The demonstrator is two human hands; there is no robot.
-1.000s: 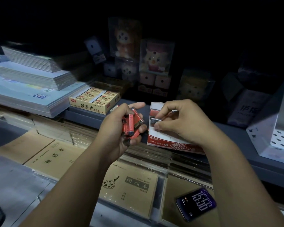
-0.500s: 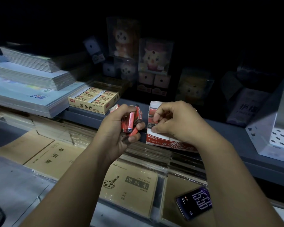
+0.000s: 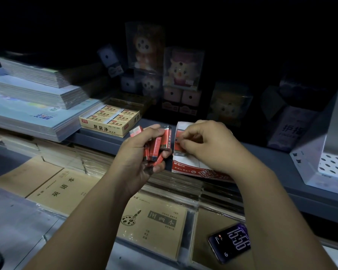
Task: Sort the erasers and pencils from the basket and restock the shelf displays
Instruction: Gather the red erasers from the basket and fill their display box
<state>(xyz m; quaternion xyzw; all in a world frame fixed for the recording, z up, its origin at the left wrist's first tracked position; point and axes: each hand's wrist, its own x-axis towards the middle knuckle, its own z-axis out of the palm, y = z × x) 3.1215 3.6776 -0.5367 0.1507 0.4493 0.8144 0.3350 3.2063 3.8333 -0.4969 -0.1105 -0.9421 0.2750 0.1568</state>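
My left hand [image 3: 139, 152] grips a bundle of several small red packs marked 2B [image 3: 158, 146], held just left of a red and white display box [image 3: 191, 168] on the grey shelf [image 3: 105, 137]. My right hand [image 3: 205, 145] reaches into that box, fingers curled and pinching a red pack [image 3: 177, 138] inside it. A yellow box of erasers [image 3: 110, 120] stands on the shelf to the left, with several wrapped erasers in rows.
Stacks of blue notebooks [image 3: 33, 106] lie at the left. Boxed plush toys [image 3: 181, 69] fill the dark back of the shelf. Brown exercise books [image 3: 152, 221] lie in trays below, with a phone [image 3: 230, 242] on them. A white perforated stand [image 3: 328, 160] is at the right.
My right hand has shifted slightly left and deeper into the red and white box. My left hand has kept its bundle, turning it a little.
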